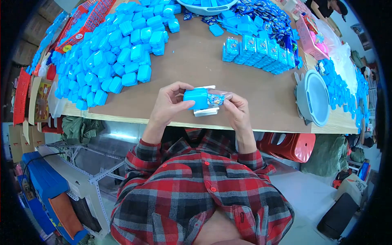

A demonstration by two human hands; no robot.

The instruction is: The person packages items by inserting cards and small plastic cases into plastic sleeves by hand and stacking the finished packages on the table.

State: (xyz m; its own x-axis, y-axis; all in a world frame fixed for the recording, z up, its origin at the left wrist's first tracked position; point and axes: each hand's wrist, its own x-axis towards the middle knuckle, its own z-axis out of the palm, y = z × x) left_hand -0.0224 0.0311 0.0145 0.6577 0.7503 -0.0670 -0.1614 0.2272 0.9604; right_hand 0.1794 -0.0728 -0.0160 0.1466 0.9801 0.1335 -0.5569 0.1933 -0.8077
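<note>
Near the table's front edge, my left hand (170,104) grips a small blue plastic box (197,98) between thumb and fingers. My right hand (237,109) pinches the right end of a clear bag with a colourful printed part (215,99), whose left end meets the box. Whether the bag is inside the box or against it, I cannot tell. Under both lies a white object (206,112) on the brown table top (175,69).
A large heap of blue boxes (118,53) covers the left. Packed boxes (261,52) stand in rows at the back right, near blue packets (271,20). A blue basin (317,98) is at right, red stools (288,146) below. Another person (326,9) is at the far right.
</note>
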